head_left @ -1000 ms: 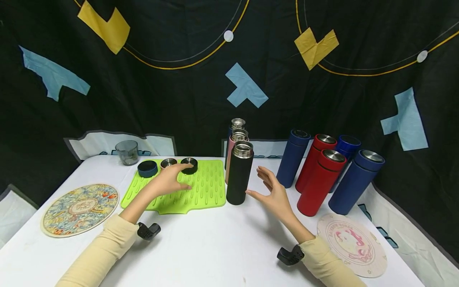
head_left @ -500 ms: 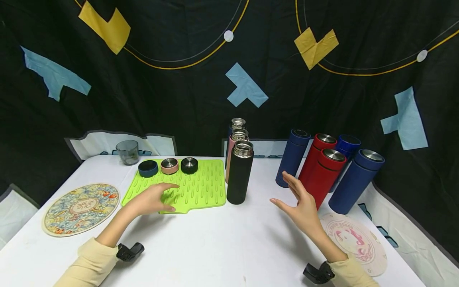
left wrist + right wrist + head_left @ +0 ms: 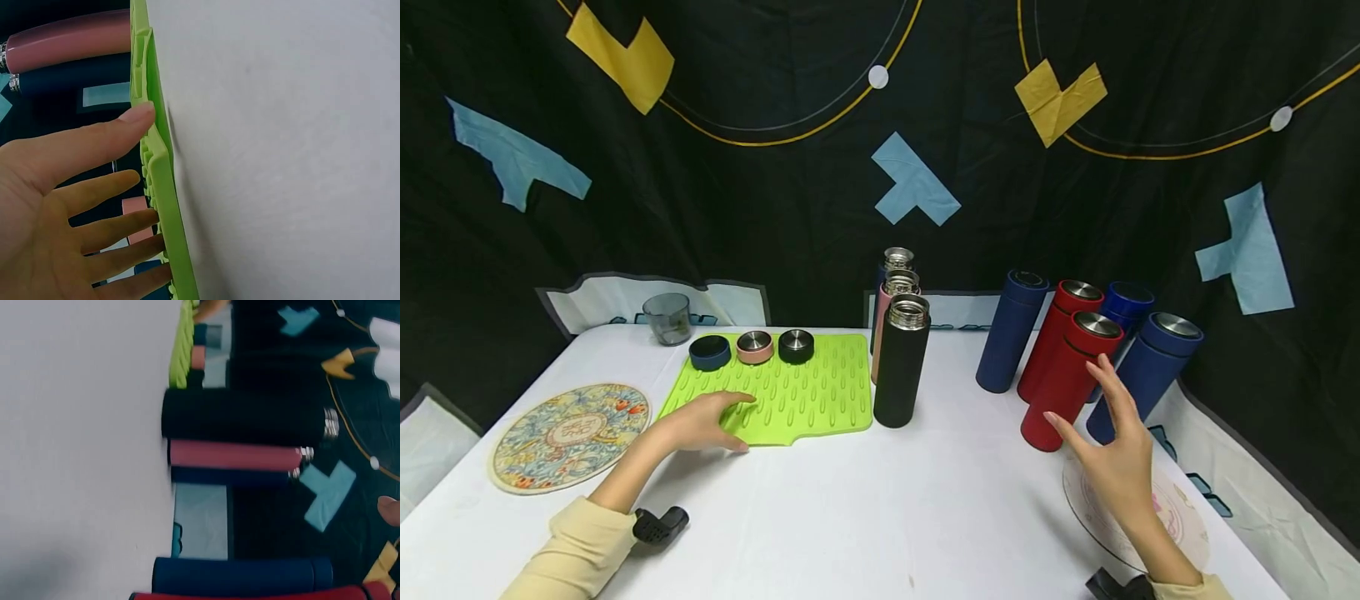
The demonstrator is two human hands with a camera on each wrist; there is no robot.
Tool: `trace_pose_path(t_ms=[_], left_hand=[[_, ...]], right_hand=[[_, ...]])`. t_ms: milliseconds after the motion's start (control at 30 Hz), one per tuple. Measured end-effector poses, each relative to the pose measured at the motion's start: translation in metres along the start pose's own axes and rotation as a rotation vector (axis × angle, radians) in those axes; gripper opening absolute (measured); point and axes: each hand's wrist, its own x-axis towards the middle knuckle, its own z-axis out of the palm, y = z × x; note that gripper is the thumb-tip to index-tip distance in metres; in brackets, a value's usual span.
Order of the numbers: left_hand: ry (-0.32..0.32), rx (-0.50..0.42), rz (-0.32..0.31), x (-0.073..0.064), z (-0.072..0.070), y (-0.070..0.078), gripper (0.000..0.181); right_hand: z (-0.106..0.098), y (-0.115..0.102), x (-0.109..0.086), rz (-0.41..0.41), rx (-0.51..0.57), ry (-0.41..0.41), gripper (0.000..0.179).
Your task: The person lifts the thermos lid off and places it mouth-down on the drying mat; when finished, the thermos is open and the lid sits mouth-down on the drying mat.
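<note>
My left hand (image 3: 703, 422) hovers at the front left edge of the green ridged mat (image 3: 835, 400), its fingers spread and holding nothing. In the left wrist view, thumb and fingers of that hand (image 3: 94, 206) reach toward the mat's edge. On the mat sit a navy lid (image 3: 710, 353), a pink lid (image 3: 755, 348) and a black lid (image 3: 796, 347). Over to the right, my right hand (image 3: 1120, 458) is raised in front of a red thermos (image 3: 1063, 392), thumb and fingers apart, grasping nothing. The right wrist view shows only a fingertip of it (image 3: 390, 511).
Lidless black (image 3: 901, 371), pink (image 3: 878, 337) and navy thermoses stand in a row mid-table. Another red thermos (image 3: 1048, 354) and blue ones (image 3: 1011, 333) stand at right. A grey cup (image 3: 667, 319), a patterned round mat (image 3: 568, 439) and a pale round mat (image 3: 1187, 533) lie around.
My left hand has drawn back from the black lid toward the mat's front left. The right hand has moved from beside the black thermos rightward to the red thermos.
</note>
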Motion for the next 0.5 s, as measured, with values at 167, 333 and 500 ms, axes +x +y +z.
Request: trace_pose_path(t_ms=[167,333,500], left_hand=[[-0.010,0.004,0.000,-0.001,0.000,0.001,0.075],[-0.013,0.028,0.017,0.000,0.001,0.000,0.071],[-0.011,0.044,0.028,0.001,0.002,-0.001,0.068]], right_hand=[[-0.002,0.014,0.006,0.089,0.043,0.051,0.087],[0.006,0.029,0.014,0.310,0.133,0.026,0.087],[0.015,0.041,0.019,0.446,0.201,-0.014,0.095]])
